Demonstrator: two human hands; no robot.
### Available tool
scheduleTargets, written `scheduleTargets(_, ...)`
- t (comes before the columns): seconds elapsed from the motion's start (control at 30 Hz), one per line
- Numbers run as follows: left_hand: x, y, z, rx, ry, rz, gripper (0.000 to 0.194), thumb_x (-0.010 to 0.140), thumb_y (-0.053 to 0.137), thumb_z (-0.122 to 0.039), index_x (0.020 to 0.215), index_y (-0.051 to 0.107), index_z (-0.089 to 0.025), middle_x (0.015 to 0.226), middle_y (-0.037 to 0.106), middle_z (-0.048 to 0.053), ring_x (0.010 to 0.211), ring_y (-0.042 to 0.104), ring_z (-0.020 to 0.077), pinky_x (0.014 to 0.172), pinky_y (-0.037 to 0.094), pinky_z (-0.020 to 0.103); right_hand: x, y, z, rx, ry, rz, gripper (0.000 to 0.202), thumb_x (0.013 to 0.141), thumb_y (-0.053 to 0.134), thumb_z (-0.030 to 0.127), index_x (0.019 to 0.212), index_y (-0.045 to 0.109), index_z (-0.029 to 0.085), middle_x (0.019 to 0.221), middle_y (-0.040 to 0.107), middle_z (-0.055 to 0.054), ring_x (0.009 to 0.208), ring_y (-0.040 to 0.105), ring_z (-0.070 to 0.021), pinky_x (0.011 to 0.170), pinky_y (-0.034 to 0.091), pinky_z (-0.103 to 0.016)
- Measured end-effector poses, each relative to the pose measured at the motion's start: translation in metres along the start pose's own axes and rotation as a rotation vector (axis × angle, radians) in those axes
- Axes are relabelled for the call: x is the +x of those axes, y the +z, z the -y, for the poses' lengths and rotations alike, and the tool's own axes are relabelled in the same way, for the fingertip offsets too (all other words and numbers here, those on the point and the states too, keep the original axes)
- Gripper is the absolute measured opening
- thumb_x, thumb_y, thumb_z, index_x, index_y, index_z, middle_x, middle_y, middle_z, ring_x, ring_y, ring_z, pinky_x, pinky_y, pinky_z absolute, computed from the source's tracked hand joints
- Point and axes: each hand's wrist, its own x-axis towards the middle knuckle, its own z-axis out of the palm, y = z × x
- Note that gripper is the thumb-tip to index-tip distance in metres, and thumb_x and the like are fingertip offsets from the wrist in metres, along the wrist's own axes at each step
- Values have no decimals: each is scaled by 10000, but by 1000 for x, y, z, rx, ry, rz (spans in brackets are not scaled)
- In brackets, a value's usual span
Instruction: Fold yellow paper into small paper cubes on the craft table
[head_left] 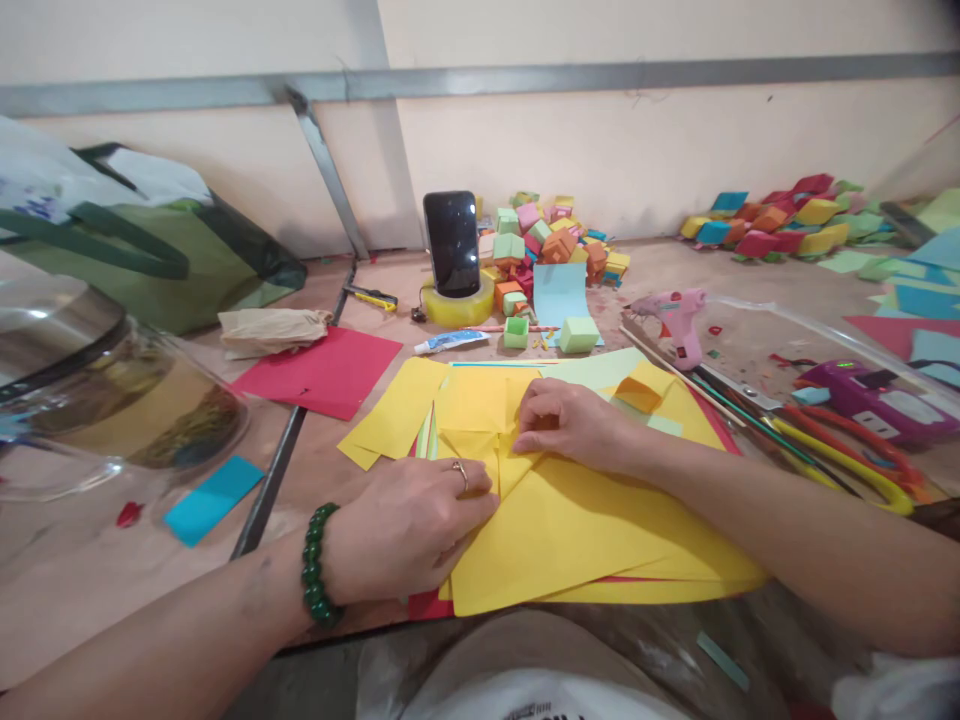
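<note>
Near the front edge of the worktop (90,590), both hands press flat on a stack of yellow paper sheets (570,530). Left hand (409,525), fingers curled, pins a folded yellow piece (480,425) at its lower corner; right hand (566,420) pinches the fold's upper edge. Toward the back edge: phone (451,243) upright in a tape roll (459,303), pink glue gun (675,318) right of centre.

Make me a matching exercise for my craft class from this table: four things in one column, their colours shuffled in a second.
Things:
1. glue gun
2. bead bracelet
3. sheet under both hands
4. phone

Colours:
a. yellow
b. black
c. pink
d. dark green

Pairs: 1-c, 2-d, 3-a, 4-b
</note>
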Motion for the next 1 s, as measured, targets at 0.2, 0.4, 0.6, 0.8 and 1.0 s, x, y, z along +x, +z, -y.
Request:
scheduleTargets(0.2,1,0,0,-22,6,4,220,840,453,-181,985,615,-208,1004,659,73,827,641,183,661,524,268,0,3,-3,-84,-79,-24,145,770,722,233,668,640,170,788,581,-27,767,546,-154,676,408,-267)
scheduleTargets(0.4,2,-2,-1,-11,24,24,209,849,441,-182,981,601,-201,987,650,80,837,627,187,656,513,263,0,3,-3,-125,-116,-24,135,775,723,246,687,648,176,785,584,-30,778,545,-162,682,415,-273)
scheduleTargets(0.6,3,0,-2,14,-14,22,251,847,446,-203,1071,560,-203,991,635,85,844,602,196,671,516,279,-1,1,1,-135,-79,8,132,773,729,240,700,648,165,804,590,-39,803,548,-173,702,424,-283)
scheduleTargets(0.8,3,2,-1,26,28,20,271,856,440,-206,1085,585,-214,1007,617,92,885,581,207,689,518,292,-1,0,3,-138,-67,18,133,783,711,243,698,641,168,815,591,-43,818,545,-179,707,421,-291)
scheduleTargets(1.0,3,1,-3,12,20,20,264,867,438,-198,1083,588,-222,1014,612,88,880,575,204,671,515,284,-3,2,5,-155,-41,5,107,788,670,221,712,609,176,836,594,-54,845,540,-198,721,424,-314)
